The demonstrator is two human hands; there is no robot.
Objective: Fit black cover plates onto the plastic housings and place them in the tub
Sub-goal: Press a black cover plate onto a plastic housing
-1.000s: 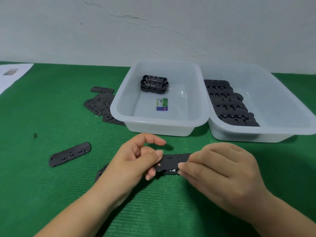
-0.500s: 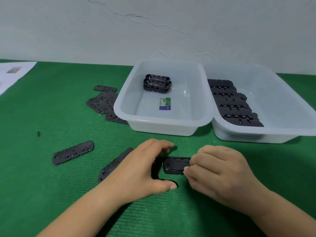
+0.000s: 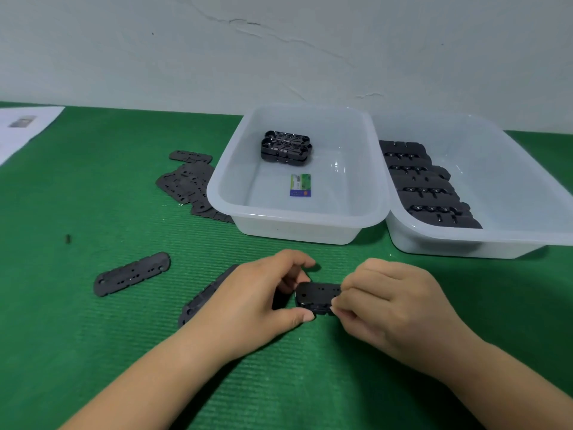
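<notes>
I hold a small black housing [image 3: 317, 297] down low on the green desk [image 3: 93, 352], right in front of me. My left hand [image 3: 257, 301] grips its left end, with my thumb under the near edge and my fingers curled over the far edge. My right hand [image 3: 393, 308] pinches its right end with curled fingers. A flat black cover with little holes sits on top of the housing, but I cannot tell if it is pushed all the way in.

Past my hands are two clear plastic tubs, side by side and touching. The left tub [image 3: 297, 221] has two finished black pieces [image 3: 286, 148] stacked near its far wall, and a small green and blue card [image 3: 300, 184] lies on its floor. The right tub [image 3: 465, 246] has a row of black housings [image 3: 424, 187] along its left side.

One loose cover plate [image 3: 131, 273] lies flat on the desk to my left. Another plate [image 3: 204, 297] lies partly under my left wrist. A pile of more plates [image 3: 189, 181] sits just beside the left tub. A white paper [image 3: 21, 128] is at the far left corner.
</notes>
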